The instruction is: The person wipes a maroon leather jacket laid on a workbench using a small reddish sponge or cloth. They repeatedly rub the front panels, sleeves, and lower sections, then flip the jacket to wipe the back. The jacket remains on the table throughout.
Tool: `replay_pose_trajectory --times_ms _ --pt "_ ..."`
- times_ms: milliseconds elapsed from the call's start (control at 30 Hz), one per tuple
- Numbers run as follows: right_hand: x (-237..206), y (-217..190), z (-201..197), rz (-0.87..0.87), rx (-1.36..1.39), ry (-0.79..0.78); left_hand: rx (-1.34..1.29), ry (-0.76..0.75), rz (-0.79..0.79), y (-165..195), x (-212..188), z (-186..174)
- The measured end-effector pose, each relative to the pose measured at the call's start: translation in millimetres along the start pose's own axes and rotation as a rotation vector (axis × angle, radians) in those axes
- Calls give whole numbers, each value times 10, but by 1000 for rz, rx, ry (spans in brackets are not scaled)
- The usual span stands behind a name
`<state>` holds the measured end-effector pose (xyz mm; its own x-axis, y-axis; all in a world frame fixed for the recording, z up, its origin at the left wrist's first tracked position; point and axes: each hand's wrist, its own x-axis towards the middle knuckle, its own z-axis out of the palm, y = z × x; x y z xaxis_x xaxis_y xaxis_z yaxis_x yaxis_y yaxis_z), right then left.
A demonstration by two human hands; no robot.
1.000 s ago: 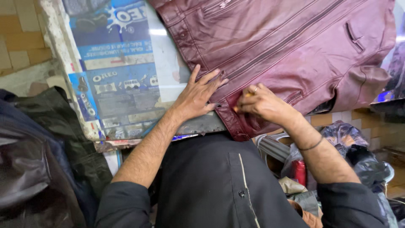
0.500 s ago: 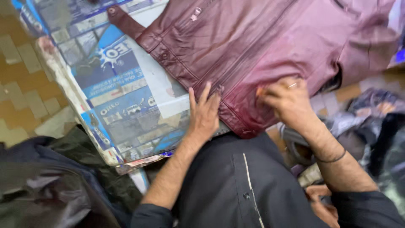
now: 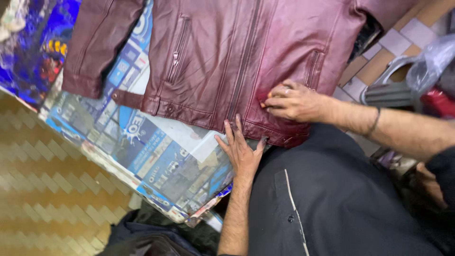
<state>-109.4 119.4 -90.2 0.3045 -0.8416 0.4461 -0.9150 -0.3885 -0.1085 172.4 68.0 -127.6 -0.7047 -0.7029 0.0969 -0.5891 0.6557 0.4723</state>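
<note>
At the near edge of the table, your left hand lies flat, pinning the jacket hem. Your right hand pinches something small, rubbing. Next, press gently.

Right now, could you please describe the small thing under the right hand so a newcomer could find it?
Start at the maroon leather jacket spread across the printed board. Near its hem, right of the central zip, the right hand presses down. At its fingers peeks a small orange piece, the only orange spot on the darker, wet-looking patch.
</note>
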Motion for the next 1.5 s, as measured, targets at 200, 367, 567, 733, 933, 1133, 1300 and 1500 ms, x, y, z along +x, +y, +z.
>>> replay_pose_trajectory --times_ms 200,367,567,733,933,1133,1300,1500 --pt "222 205 78 -53 25 -87 -31 -23 -44 12 10 3" --pt "383 251 4 -79 18 -165 7 14 18 22 22 -7" --pt "423 132 -117 -219 273 -270 -22 1 0 33 43 -8" --pt "414 100 -148 16 103 -45 2 5 14 25 39 17" --pt "510 -68 -43 -263 365 -359 10 44 74 -34 12 77" --pt "481 -192 -81 -308 491 -372 -27 108 158 -85 -6 98" --pt "437 -176 -149 -276 311 -683 -17 61 105 -89 -1 96" --pt "184 -207 -183 -263 407 -626 -4 33 91 -94 -2 105"
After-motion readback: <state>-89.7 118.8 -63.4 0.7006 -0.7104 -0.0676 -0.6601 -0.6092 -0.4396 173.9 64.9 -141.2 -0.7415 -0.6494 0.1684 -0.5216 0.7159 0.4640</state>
